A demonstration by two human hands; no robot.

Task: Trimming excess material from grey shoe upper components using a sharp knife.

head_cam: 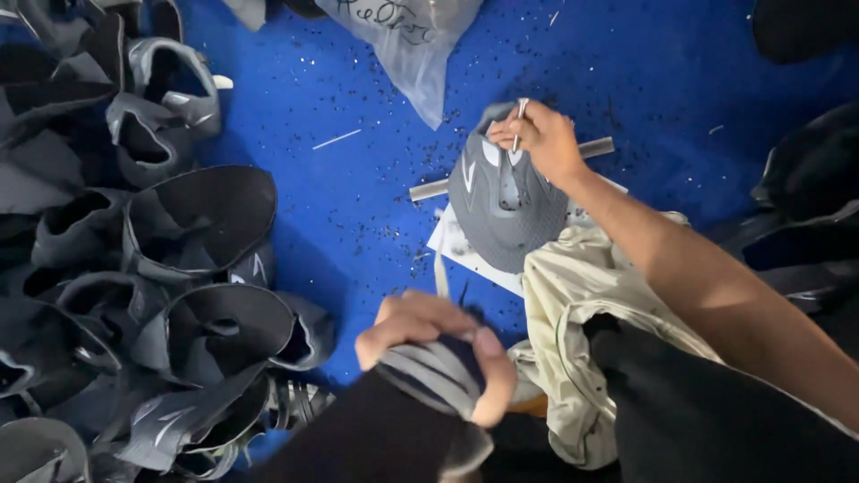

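Observation:
A grey shoe upper (501, 201) lies over a metal rod (431, 189) on a blue surface, with a white sheet (456, 243) under it. My right hand (541, 139) rests on its far end and pinches a thin metal tool (518, 123) against it. My left hand (429, 340) is closed around a bundle of grey and dark striped material (443, 376) low in the view, close to my body.
A big heap of dark grey shoe uppers (134, 268) fills the left side. A clear plastic bag (407, 40) lies at the top. A beige cloth (582, 304) covers my lap. More dark pieces (805, 206) sit at the right. Black specks litter the blue surface (340, 206).

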